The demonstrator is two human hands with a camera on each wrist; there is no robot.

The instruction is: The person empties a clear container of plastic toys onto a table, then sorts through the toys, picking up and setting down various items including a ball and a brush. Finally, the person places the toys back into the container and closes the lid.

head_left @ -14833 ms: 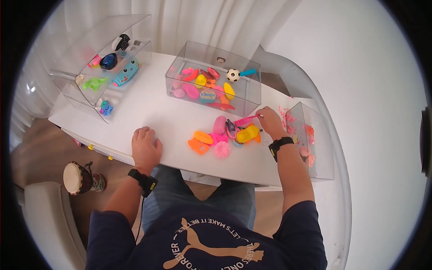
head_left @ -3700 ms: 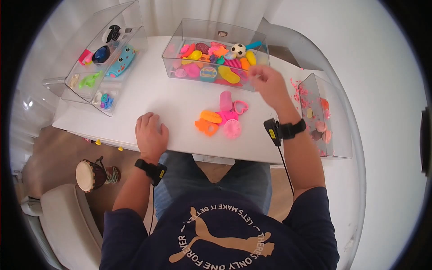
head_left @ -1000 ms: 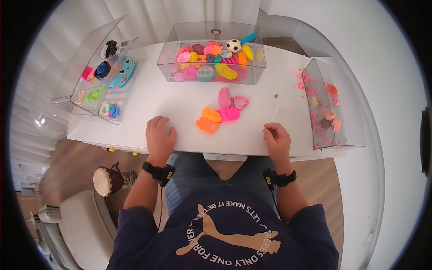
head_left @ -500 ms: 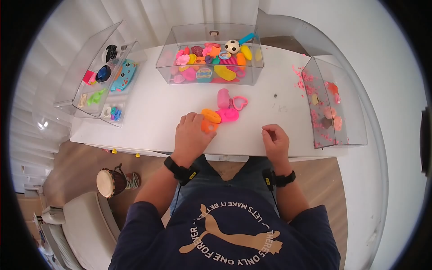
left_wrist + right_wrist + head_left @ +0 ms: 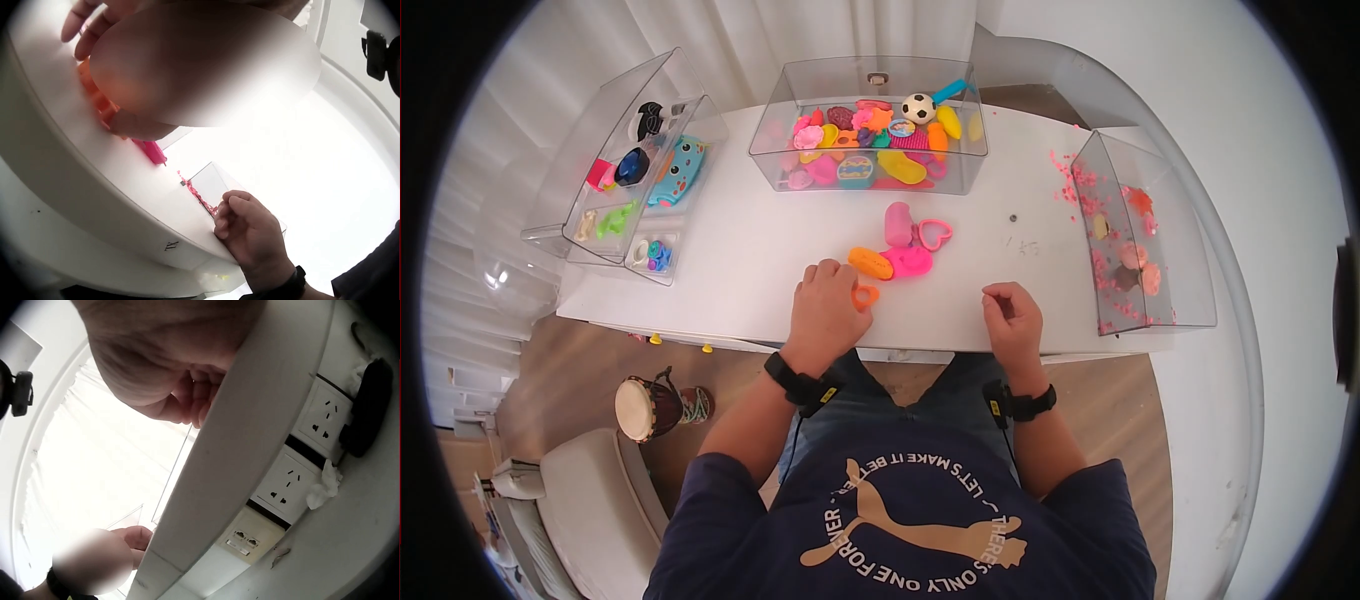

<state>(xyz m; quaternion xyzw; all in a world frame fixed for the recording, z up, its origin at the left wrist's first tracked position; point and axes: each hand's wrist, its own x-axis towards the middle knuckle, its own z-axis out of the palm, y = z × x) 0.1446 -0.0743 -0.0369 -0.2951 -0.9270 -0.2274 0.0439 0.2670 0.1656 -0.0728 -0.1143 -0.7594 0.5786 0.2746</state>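
Observation:
My left hand (image 5: 825, 312), near the front of the white table (image 5: 730, 230), grips an orange plastic piece with a round hole (image 5: 866, 296), mostly covered by the fingers. Just beyond it lie an orange oval piece (image 5: 870, 263) and a magenta piece (image 5: 910, 262). A pink cylinder (image 5: 898, 224) and a pink heart-shaped cutter (image 5: 935, 235) sit farther back. My right hand (image 5: 1013, 318) rests at the table's front edge, fingers loosely curled and holding nothing. In the left wrist view, orange (image 5: 99, 97) shows between the fingers and thumb, partly behind a blur.
A clear bin (image 5: 765, 170) of colourful toys and a small football stands at the back. Tiered clear trays (image 5: 550, 236) hold toys at left. A clear box (image 5: 1190, 290) with pink crumbs is at right. A drum (image 5: 635, 408) stands on the floor.
Earlier, the right hand moved pieces from the pile, a pink comb among them; the bin is fuller. Lately the left hand moved right, took the orange piece and drew it nearer.

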